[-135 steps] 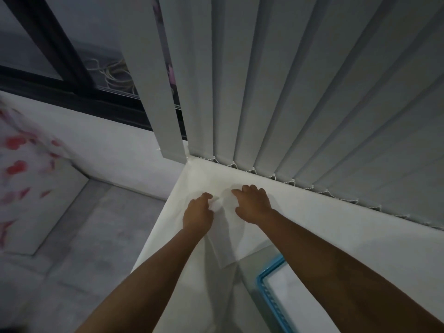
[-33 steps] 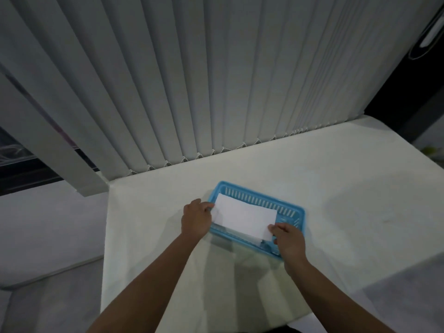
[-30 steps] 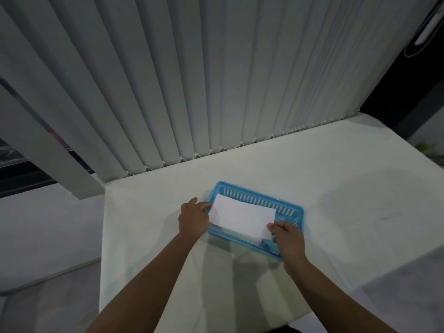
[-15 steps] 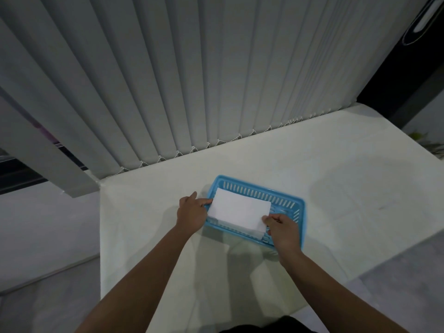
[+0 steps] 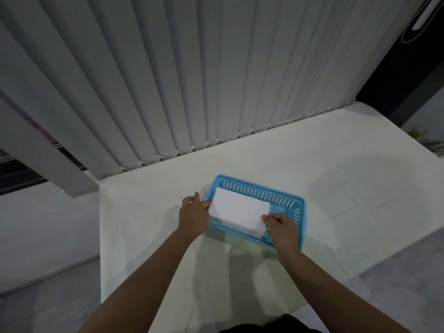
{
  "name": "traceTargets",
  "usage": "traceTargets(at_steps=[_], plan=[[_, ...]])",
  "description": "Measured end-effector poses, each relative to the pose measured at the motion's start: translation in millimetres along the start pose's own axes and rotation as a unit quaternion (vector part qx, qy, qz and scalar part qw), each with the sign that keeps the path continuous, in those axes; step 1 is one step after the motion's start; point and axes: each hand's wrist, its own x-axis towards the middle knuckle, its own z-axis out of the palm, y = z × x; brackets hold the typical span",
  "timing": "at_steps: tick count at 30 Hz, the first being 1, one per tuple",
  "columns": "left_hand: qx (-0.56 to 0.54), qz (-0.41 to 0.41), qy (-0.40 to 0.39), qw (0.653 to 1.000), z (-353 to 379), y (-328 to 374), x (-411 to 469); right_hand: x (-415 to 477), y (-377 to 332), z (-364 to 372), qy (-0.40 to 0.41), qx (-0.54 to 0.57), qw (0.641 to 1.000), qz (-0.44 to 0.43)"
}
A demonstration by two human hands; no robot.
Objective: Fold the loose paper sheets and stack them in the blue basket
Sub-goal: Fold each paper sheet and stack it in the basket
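Observation:
A blue slotted basket (image 5: 296,205) stands on the white table (image 5: 149,212), just in front of me. A folded white paper sheet (image 5: 240,210) lies inside it, on top of other folded white sheets whose edges show at the near side. My left hand (image 5: 193,216) pinches the sheet's left edge at the basket's left rim. My right hand (image 5: 284,228) pinches the sheet's near right corner, over the basket's near right part.
Grey vertical blinds (image 5: 192,75) hang along the table's far edge. The table's left edge drops to a grey floor (image 5: 48,236). A dark doorway (image 5: 408,75) is at the far right. Broad table surface stretches to the right of the basket.
Earlier both hands worked a sheet flat on the table corner. Over the last second the folded sheet sank lower into the basket, with both hands still gripping its ends.

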Motion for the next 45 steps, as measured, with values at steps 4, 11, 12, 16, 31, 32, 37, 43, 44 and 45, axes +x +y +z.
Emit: traceTargets(at_steps=[4, 11, 12, 16, 31, 32, 37, 43, 44, 45], plan=[[-0.024, 0.043, 0.082, 0.995, -2.7, 5.1, -4.1, -2.0, 7.2, -4.4, 0.028, -0.098, 0.987, -0.126], [0.153, 0.191, -0.011, 0.970, 26.2, 23.1, -0.1, 0.8, 8.9, 7.9, -0.088, -0.490, 0.813, -0.301], [0.161, 0.194, -0.016, 0.968, 28.9, 22.2, 2.1, 2.8, 11.1, 9.5, -0.109, -0.519, 0.796, -0.292], [0.176, 0.217, -0.020, 0.960, 30.7, 14.0, 6.1, 6.5, 23.6, 9.3, -0.125, -0.557, 0.772, -0.279], [-0.014, 0.055, 0.068, 0.996, 15.9, -24.8, 13.1, 14.1, 14.2, -25.2, -0.030, -0.483, 0.824, -0.294], [-0.068, 0.021, 0.079, 0.994, 14.2, -27.8, 13.3, 18.9, 14.8, -32.2, 0.005, -0.453, 0.841, -0.294], [-0.283, -0.057, 0.006, 0.957, 7.4, -17.4, 17.0, 30.2, 18.1, -49.8, 0.009, -0.339, 0.933, -0.120], [-0.368, -0.084, -0.041, 0.925, 17.7, 5.4, 21.1, 33.5, 34.7, -43.0, -0.017, -0.152, 0.987, -0.053], [-0.378, -0.088, -0.037, 0.921, 19.5, 8.5, 21.1, 36.4, 37.9, -42.7, -0.012, -0.134, 0.990, -0.049], [-0.383, -0.089, -0.032, 0.919, 21.0, 10.6, 20.9, 36.5, 38.8, -42.8, -0.008, -0.119, 0.992, -0.043]])
